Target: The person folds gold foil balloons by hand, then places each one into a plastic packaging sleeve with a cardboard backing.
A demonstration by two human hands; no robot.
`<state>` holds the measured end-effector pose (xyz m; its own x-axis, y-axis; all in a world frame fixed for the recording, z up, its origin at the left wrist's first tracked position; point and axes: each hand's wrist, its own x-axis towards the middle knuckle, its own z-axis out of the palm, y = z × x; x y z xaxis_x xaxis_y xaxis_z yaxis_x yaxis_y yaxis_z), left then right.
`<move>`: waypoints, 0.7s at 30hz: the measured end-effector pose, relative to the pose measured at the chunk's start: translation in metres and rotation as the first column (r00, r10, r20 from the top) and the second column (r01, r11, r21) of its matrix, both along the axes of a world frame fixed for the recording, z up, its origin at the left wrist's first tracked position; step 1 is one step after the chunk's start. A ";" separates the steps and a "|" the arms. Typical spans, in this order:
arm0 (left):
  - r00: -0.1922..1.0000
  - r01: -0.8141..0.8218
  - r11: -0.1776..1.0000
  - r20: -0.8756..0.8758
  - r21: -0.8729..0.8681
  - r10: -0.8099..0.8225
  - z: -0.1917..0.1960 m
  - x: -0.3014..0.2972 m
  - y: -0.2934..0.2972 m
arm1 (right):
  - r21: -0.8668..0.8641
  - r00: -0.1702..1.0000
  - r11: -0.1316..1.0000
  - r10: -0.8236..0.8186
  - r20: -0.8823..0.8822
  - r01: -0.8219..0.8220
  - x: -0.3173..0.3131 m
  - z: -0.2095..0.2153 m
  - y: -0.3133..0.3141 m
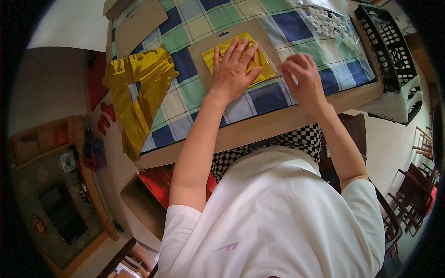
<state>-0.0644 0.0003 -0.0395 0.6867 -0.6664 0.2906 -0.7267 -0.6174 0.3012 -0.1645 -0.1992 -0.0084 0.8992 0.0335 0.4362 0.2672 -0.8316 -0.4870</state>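
Note:
My left hand (233, 69) lies flat with its fingers spread over a folded gold foil piece (265, 69). Beneath that foil is a brown cardboard backing card (198, 52) with a small hanging slot at its far edge. By the card's right edge, my right hand (303, 79) is raised with fingers curled toward the thumb, slightly blurred; whatever it may pinch does not show. A larger flat gold foil shape (141, 88), like an uninflated balloon, spreads over the table's left edge and hangs down in part.
A checked cloth (259, 99) covers the table. More brown card (141, 25) lies at the far left. White tangled pieces (327, 23) sit at the far right, near a black plastic crate (389, 51) with clear plastic bags (394, 104). A cardboard box (143, 199) stands below the table.

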 end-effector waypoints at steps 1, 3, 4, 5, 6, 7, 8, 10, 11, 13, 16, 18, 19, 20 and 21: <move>1.000 -0.005 1.000 0.000 -0.008 0.005 0.000 0.000 0.000 | -0.047 0.998 0.999 0.024 -0.060 -0.027 -0.010 0.002 0.001; 1.000 -0.006 1.000 -0.001 -0.019 0.006 0.000 0.000 -0.002 | -0.051 0.997 0.999 0.005 -0.075 -0.008 -0.026 0.001 0.005; 1.000 -0.008 1.000 0.002 -0.014 0.008 0.001 0.000 -0.002 | -0.053 0.996 0.999 -0.015 -0.091 0.011 -0.032 0.000 0.006; 1.000 -0.011 1.000 0.004 -0.008 0.011 0.001 -0.001 -0.003 | -0.053 0.995 0.997 -0.065 -0.076 0.061 -0.033 0.000 0.008; 1.000 -0.006 1.000 0.002 -0.006 0.006 0.001 -0.001 -0.003 | -0.051 0.995 0.997 -0.069 -0.078 0.065 -0.032 0.001 0.010; 1.000 -0.007 1.000 0.004 -0.005 0.007 0.002 0.000 -0.004 | -0.073 0.993 0.992 -0.105 -0.050 0.101 -0.030 0.001 0.012; 1.000 -0.008 1.000 0.005 -0.004 0.008 0.002 0.000 -0.004 | -0.094 0.990 0.986 -0.140 -0.021 0.137 -0.028 0.002 0.013; 1.000 -0.010 1.000 -0.008 -0.002 0.010 0.003 0.001 -0.003 | -0.071 0.991 0.988 -0.135 0.006 0.135 -0.021 0.001 0.015; 1.000 -0.017 1.000 -0.020 -0.002 0.017 0.003 0.001 -0.003 | -0.051 0.991 0.991 -0.126 0.035 0.127 -0.019 0.001 0.016; 1.000 -0.010 1.000 -0.029 -0.016 0.010 0.003 0.001 -0.003 | -0.081 0.993 0.990 -0.114 0.016 0.114 -0.026 0.002 0.014; 0.999 -0.009 0.999 -0.044 -0.031 0.008 0.004 0.000 -0.002 | -0.104 0.994 0.989 -0.108 -0.004 0.107 -0.033 0.002 0.013; 0.999 -0.011 0.999 -0.048 -0.030 0.009 0.005 0.000 -0.002 | -0.094 0.993 0.989 -0.119 -0.004 0.118 -0.033 0.002 0.013; 0.999 -0.004 0.999 -0.047 -0.042 0.002 0.005 0.000 -0.002 | -0.108 0.992 0.986 -0.129 0.006 0.129 -0.032 0.002 0.013; 0.999 0.002 0.999 -0.045 -0.053 -0.005 0.006 -0.001 -0.002 | -0.122 0.990 0.982 -0.140 0.017 0.141 -0.031 0.002 0.014; 0.999 0.004 0.999 -0.044 -0.052 -0.006 0.006 -0.001 -0.001 | -0.120 0.990 0.982 -0.142 0.017 0.143 -0.028 -0.001 0.016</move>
<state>-0.0654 -0.0012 -0.0335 0.6964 -0.6546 0.2942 -0.7149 -0.5967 0.3645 -0.1925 -0.1831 -0.0090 0.8949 -0.0413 0.4444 0.1458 -0.9140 -0.3785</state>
